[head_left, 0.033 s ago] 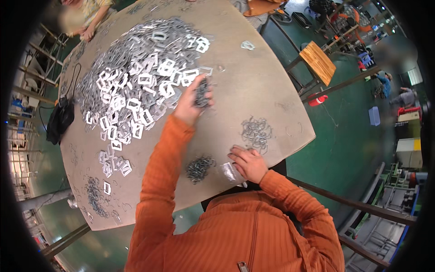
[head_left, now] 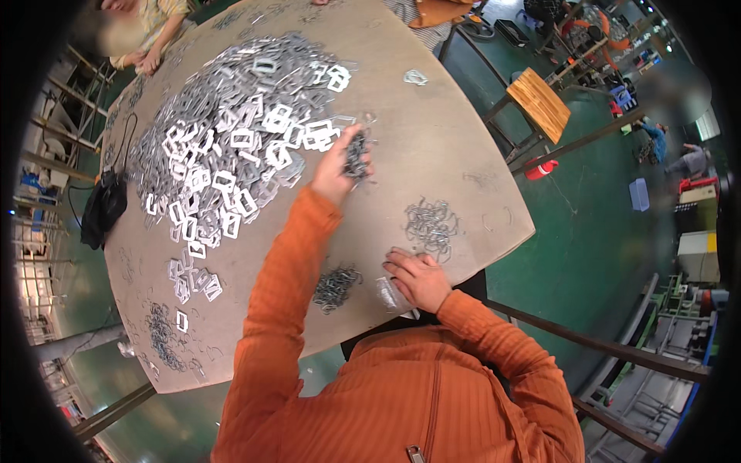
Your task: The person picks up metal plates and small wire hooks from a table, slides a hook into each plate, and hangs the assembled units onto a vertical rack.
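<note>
My left hand (head_left: 333, 176) is raised over the table, its fingers closed round a clump of small dark wire hooks (head_left: 356, 158). Just beyond it lies the edge of a large heap of flat metal frames (head_left: 241, 139), silvery with rectangular openings. My right hand (head_left: 421, 279) rests low on the tabletop with its fingers stretched out. A clear plastic bag (head_left: 388, 295) sits against it by the near edge, partly covered by the palm. To the left of the bag is a dark pile of wire hooks (head_left: 336, 288); another, lighter pile of wire hooks (head_left: 432, 228) lies past my right fingertips.
The brown table (head_left: 455, 131) carries more hooks (head_left: 160, 336) at its near left corner. A black bag (head_left: 103, 208) hangs at the left edge. Across the table another person's hands (head_left: 145, 62) rest at the rim. A wooden stool (head_left: 540, 104) stands to the right.
My left hand, with the clump of wire hooks, has shifted a little to the right, away from the heap. My right hand stays in place beside the plastic bag.
</note>
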A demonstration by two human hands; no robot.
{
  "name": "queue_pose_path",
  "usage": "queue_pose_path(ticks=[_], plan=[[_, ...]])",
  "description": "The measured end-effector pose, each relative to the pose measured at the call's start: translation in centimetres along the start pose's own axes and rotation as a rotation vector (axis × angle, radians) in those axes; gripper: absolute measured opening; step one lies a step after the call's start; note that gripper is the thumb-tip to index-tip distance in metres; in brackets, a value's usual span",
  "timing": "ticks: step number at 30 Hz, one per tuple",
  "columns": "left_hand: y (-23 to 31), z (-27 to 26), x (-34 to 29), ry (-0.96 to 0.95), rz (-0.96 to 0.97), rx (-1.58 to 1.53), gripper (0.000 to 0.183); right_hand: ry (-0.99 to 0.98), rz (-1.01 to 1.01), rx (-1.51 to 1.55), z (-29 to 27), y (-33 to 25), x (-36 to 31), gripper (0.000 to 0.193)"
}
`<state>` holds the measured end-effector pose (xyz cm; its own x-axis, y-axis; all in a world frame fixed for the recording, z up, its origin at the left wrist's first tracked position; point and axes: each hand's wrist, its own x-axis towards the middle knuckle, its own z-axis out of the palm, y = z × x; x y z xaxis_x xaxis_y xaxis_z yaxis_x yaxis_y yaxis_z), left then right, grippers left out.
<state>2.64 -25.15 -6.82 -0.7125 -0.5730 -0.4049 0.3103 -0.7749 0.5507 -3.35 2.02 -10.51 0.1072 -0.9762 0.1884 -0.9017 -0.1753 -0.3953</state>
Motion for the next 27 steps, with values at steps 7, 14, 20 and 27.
queue_pose_path(ticks=[7,14,20,27], plan=[[-6.5,1.9,11.0,0.341,0.279,0.741,0.036,0.180,-0.018,0.121,2.2,0.6,-1.3,0.029],[-1.7,7.0,2.9,0.386,0.206,1.294,0.048,0.177,-0.076,0.215,1.7,2.1,-1.1,0.031],[-0.7,4.1,-6.2,0.242,0.392,1.147,0.038,0.333,0.101,0.032,-1.6,6.3,3.4,0.029],[-3.1,-8.0,-20.9,0.775,0.813,1.039,0.022,0.160,0.165,0.073,-2.8,7.7,4.9,0.044]])
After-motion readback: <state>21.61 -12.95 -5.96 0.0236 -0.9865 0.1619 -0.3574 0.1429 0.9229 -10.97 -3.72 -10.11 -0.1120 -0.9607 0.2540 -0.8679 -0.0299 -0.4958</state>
